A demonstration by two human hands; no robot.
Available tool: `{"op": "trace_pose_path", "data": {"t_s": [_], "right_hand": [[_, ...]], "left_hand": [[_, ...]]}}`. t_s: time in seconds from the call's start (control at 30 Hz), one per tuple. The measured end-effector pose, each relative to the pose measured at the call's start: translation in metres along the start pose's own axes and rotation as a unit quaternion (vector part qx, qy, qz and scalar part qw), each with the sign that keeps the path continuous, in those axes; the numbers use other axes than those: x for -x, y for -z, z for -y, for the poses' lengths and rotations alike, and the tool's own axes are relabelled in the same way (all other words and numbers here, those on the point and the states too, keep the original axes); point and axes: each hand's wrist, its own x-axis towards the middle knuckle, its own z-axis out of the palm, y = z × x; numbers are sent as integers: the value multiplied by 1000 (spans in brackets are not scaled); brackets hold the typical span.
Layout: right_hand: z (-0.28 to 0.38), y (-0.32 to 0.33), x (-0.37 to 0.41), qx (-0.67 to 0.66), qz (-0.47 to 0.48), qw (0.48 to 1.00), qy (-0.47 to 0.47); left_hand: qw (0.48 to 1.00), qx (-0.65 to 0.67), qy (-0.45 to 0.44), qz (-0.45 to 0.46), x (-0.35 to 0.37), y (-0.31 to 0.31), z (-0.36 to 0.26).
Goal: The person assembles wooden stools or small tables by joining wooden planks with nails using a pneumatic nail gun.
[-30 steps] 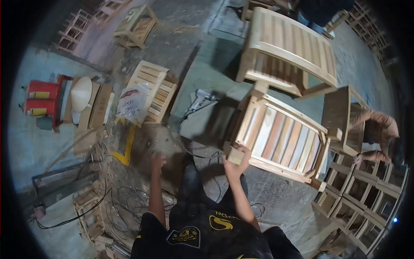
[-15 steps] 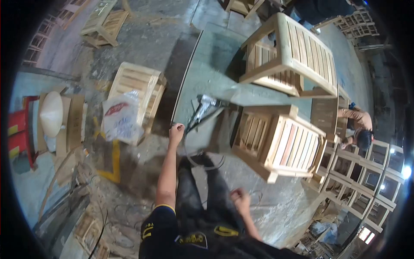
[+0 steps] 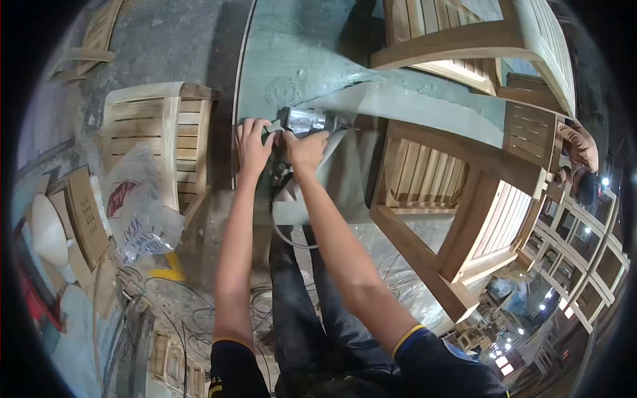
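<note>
A silver power tool with a thin bit pointing right lies on the green work surface. My right hand has its fingers wrapped round the tool's body and handle. Just left of it, my left hand is at the tool's rear end, its fingers bent and apart beside a small green piece; whether it grips that piece is unclear. A hose loops down from the tool. The handle is partly hidden by my right hand.
Slatted wooden furniture stands at the right and upper right. Another slatted piece with a plastic bag stands at the left. A person is at the far right. Cables lie on the floor.
Both hands have moved forward to the tool, and my right hand has taken hold of it. The view has shifted closer to the work surface.
</note>
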Motion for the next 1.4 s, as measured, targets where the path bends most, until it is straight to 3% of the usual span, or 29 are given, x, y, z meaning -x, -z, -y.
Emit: {"op": "trace_pose_path", "data": {"t_s": [0.13, 0.17, 0.2, 0.23, 0.3, 0.37, 0.43, 0.47, 0.53, 0.57, 0.6, 0.7, 0.73, 0.77, 0.8, 0.83, 0.9, 0.97, 1.03, 1.1, 1.17, 1.23, 1.27, 1.3, 1.4], "right_hand": [[4, -13, 1, 20, -51, 998, -18], [-1, -2, -3, -128, 57, 990, -15], [-11, 15, -7, -268, 168, 949, -9], [-24, 35, -9, -399, 272, 876, -8], [-32, 88, 11, -418, 351, 837, -38], [-47, 131, 40, -371, 395, 839, -40], [-46, 174, 68, -171, 418, 890, 64], [-54, 183, 75, -127, 384, 898, 174], [-80, 192, 86, -40, 298, 874, 382], [-95, 200, 93, 12, 301, 883, 361], [-109, 203, 96, 59, 310, 884, 344], [-160, 195, 104, 150, 343, 871, 317], [-175, 190, 108, 128, 344, 871, 327], [-189, 188, 112, 110, 340, 872, 336], [-208, 187, 111, 135, 350, 872, 315], [-225, 188, 113, 166, 354, 873, 292], [-246, 194, 129, 305, 279, 859, 301], [-258, 201, 145, 380, 272, 836, 287], [-300, 203, 153, 352, 256, 856, 280], [-313, 201, 180, 385, 252, 880, 119], [-364, 198, 188, 294, 250, 922, 31], [-367, 201, 208, 132, 272, 948, -101], [-363, 198, 217, 46, 276, 946, -161], [-353, 200, 224, 41, 266, 946, -180], [-327, 206, 237, 138, 246, 947, -155]], "left_hand": [[1000, 4, 1, 20, -7, -6, 6], [999, 29, 20, -4, -15, -5, 9], [997, 52, 44, -34, -27, -3, 14], [993, 76, 66, -60, -40, -3, 17], [989, 97, 51, -98, -76, -1, 25], [994, 61, 73, -51, -109, 8, 15], [991, 12, 120, -63, -131, 6, 8], [988, -13, 143, -64, -133, 7, 4], [970, 43, 152, -183, -122, 13, -6], [956, 64, 156, -239, -108, 19, -11], [947, 144, 164, -237, -88, 33, -21], [944, 180, 152, -230, 13, 93, -41], [929, 213, 193, -234, 58, 106, -39], [908, 209, 298, -207, 109, 120, -30], [819, 315, 400, -263, 144, 147, -39], [750, 380, 434, -322, 177, 172, -38], [742, 295, 503, -330, 247, 203, 13], [774, 162, 553, -261, 271, 245, 60], [870, -9, 401, -287, 270, 258, 127], [903, -74, 284, -313, 246, 273, 179], [912, -69, 249, -319, 206, 283, 201], [918, -76, 387, -49, 195, 262, 257], [932, -75, 342, -88, 194, 249, 281], [940, -69, 306, -135, 195, 229, 293], [943, -71, 225, -235, 189, 206, 299]]}}
